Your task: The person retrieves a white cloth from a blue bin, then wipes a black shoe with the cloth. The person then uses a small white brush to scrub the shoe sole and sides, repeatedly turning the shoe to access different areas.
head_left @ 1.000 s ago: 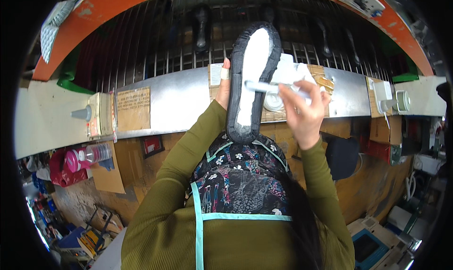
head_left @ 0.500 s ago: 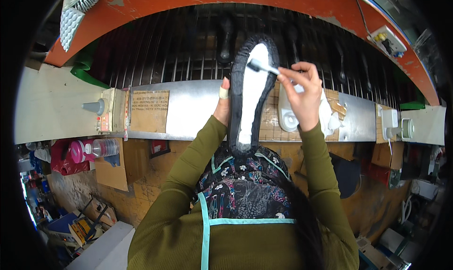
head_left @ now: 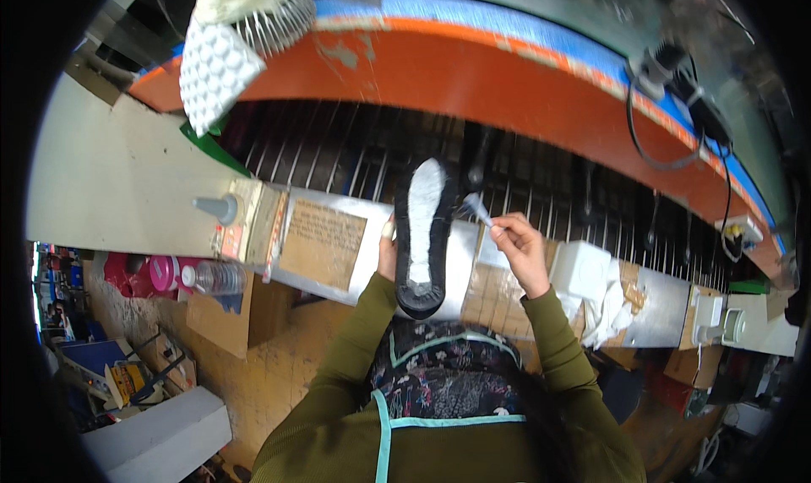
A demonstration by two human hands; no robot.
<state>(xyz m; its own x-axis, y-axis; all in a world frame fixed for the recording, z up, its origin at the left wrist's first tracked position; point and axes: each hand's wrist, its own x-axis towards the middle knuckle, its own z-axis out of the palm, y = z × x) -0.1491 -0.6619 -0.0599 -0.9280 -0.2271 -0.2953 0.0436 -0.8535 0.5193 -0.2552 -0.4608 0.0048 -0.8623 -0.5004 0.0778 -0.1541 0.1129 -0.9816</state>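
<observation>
Sole side up, a black shoe upper [head_left: 441,263] with a white strip along its underside stands lengthwise in front of me. My left hand [head_left: 388,255] is closed on its left side, with a pale wrap on one finger; the shoe hides most of the fingers. In my right hand [head_left: 521,248] a small brush [head_left: 479,208] with a pale handle is pinched between thumb and fingers. The brush head is just right of the shoe, apart from it. Below the right hand lies a taped brown cardboard sheet [head_left: 501,287] on the metal ledge.
A conveyor of metal rods [head_left: 338,166] runs behind the ledge, carrying dark shoes [head_left: 479,158] under an orange hood [head_left: 456,69]. Right of my hand are a white container [head_left: 579,268] and a crumpled white cloth [head_left: 605,307]. Brown cardboard [head_left: 323,243] and a grey cone [head_left: 217,208] sit left.
The brush has come off the white strip and away to the right of the shoe. The shoe is held lower in the picture. My view has shifted and tilted, showing more of the hood.
</observation>
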